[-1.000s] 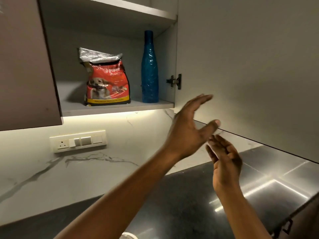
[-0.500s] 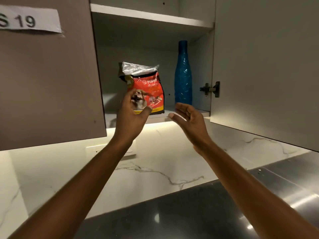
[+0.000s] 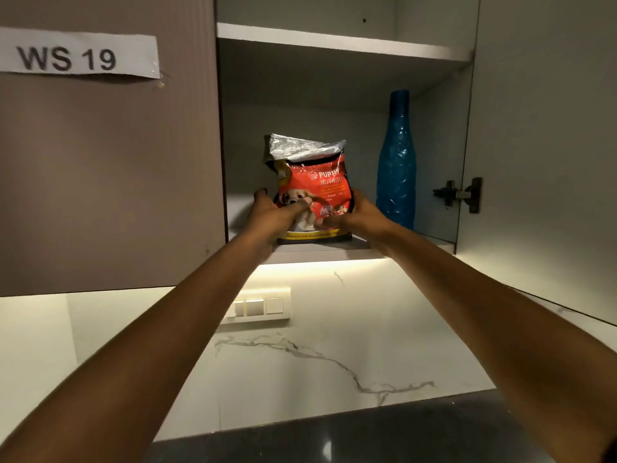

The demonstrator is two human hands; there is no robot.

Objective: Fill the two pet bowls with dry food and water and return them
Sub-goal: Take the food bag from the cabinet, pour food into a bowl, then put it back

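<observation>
A red puppy-food bag (image 3: 314, 182) with a crumpled silver top stands on the lower shelf (image 3: 320, 250) of an open wall cabinet. My left hand (image 3: 272, 215) grips the bag's lower left side, thumb across its front. My right hand (image 3: 359, 217) clasps its lower right side. The bag's base rests at the shelf's front edge. A tall blue bottle (image 3: 396, 162) stands upright to the bag's right, apart from my hands. No pet bowls are in view.
The open cabinet door (image 3: 547, 145) hangs at the right, its hinge (image 3: 462, 194) beside the bottle. A shut door labelled WS 19 (image 3: 107, 162) is at the left. Below are a marble backsplash with a switch panel (image 3: 260, 307) and a dark countertop (image 3: 350, 439).
Both hands have risen from below the shelf and closed on the food bag's sides. The view has tilted up and toward the cabinet.
</observation>
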